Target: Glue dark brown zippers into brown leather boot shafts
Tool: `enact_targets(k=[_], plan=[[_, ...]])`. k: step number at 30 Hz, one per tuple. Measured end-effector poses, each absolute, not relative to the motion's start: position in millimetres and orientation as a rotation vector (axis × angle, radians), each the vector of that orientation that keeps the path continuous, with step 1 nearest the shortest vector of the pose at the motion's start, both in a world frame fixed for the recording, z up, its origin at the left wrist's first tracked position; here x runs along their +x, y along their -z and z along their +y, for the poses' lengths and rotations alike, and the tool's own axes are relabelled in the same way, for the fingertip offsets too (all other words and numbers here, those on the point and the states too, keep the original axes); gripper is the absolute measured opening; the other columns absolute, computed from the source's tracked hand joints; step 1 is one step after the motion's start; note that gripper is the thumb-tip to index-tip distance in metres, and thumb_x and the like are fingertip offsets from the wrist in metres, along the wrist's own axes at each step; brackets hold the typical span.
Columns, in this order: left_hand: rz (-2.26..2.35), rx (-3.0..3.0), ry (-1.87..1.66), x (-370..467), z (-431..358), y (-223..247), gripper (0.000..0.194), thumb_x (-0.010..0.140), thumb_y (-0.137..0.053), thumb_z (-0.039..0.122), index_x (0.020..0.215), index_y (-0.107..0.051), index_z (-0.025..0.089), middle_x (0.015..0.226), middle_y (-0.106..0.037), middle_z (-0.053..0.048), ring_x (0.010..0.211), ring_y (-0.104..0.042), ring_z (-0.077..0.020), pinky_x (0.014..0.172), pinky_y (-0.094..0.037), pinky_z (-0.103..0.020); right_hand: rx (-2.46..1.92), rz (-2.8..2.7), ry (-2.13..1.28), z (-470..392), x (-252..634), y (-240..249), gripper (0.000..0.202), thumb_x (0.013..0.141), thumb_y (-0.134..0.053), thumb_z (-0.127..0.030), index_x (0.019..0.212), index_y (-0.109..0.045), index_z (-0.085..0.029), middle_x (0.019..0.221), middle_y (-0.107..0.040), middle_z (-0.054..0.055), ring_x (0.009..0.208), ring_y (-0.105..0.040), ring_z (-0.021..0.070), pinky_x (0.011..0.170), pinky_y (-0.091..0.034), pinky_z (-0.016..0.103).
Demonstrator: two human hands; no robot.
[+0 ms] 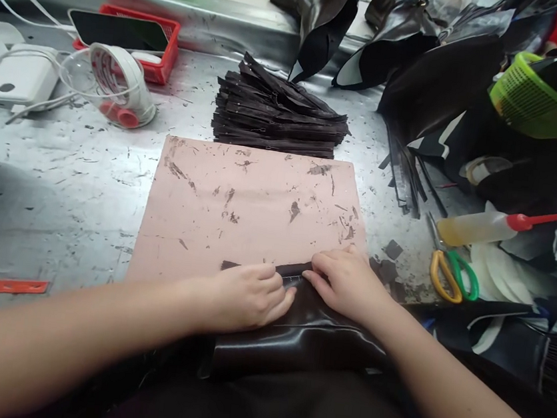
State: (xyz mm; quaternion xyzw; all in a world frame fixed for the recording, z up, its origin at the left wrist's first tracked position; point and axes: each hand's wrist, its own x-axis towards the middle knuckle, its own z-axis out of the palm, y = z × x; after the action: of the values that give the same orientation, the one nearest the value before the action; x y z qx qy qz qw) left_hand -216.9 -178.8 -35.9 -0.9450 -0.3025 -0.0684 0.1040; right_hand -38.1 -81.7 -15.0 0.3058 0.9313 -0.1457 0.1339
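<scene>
A glossy dark brown leather piece [303,346] lies at the front edge of the bench, partly over a pink board [250,192]. Along its upper edge runs a narrow dark strip [232,266], its left end sticking out past my left hand. White stitches or marks show between the hands. My left hand [256,297] is closed on the edge of the leather, thumb on top. To its right, my right hand [348,281] pinches the same edge, fingers curled over the strip. What lies beneath the fingers is hidden.
Behind the board lies a stack of dark strips [279,115]. Scissors [447,272] and a glue bottle [477,228] are at right, near a green basket [537,97]. At left are a red tray [170,56], a tape roll [143,99], a white charger [21,82] and an orange strip [15,286].
</scene>
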Motion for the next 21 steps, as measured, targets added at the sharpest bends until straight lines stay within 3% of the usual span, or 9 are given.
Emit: enact_targets(k=[5,11,16,21], plan=[[-0.983,-2.811,0.276,-210,-166,40,0.024,0.084,-0.038,0.012,0.089,-0.061,0.009,0.076,-0.058,-0.007,0.065,-0.051,-0.0163,0.061,-0.040,-0.031,0.857,2.699,0.256,-84,-41,11,0.025,0.086,-0.041,-0.030,0.072,-0.057,-0.016,0.072,-0.063,0.005,0.071,-0.055,0.0181,0.073,-0.028,0.033],[-1.012,-2.827,0.326,-211,-161,42,0.022,0.084,-0.039,0.013,0.079,-0.060,0.012,0.073,-0.054,-0.005,0.067,-0.049,-0.0157,0.061,-0.037,-0.031,0.840,2.675,0.145,-83,-44,1,0.023,0.081,-0.046,-0.033,0.076,-0.060,-0.015,0.077,-0.064,0.009,0.077,-0.056,0.0221,0.078,-0.029,0.037],[-1.037,-2.810,0.419,-213,-164,48,0.020,0.084,-0.040,0.013,0.082,-0.061,0.012,0.077,-0.055,-0.005,0.069,-0.048,-0.0155,0.060,-0.035,-0.031,0.722,2.646,0.286,-80,-48,-3,0.014,0.082,-0.045,-0.024,0.078,-0.057,-0.017,0.077,-0.063,0.006,0.072,-0.057,0.0187,0.062,-0.032,0.028],[-1.045,-2.816,0.413,-216,-167,50,0.023,0.083,-0.040,0.013,0.088,-0.062,0.011,0.092,-0.058,-0.009,0.074,-0.049,-0.0167,0.064,-0.037,-0.032,0.691,2.579,0.279,-80,-47,-13,0.019,0.086,-0.040,-0.028,0.083,-0.054,-0.016,0.068,-0.062,0.006,0.062,-0.057,0.0192,0.054,-0.030,0.027]])
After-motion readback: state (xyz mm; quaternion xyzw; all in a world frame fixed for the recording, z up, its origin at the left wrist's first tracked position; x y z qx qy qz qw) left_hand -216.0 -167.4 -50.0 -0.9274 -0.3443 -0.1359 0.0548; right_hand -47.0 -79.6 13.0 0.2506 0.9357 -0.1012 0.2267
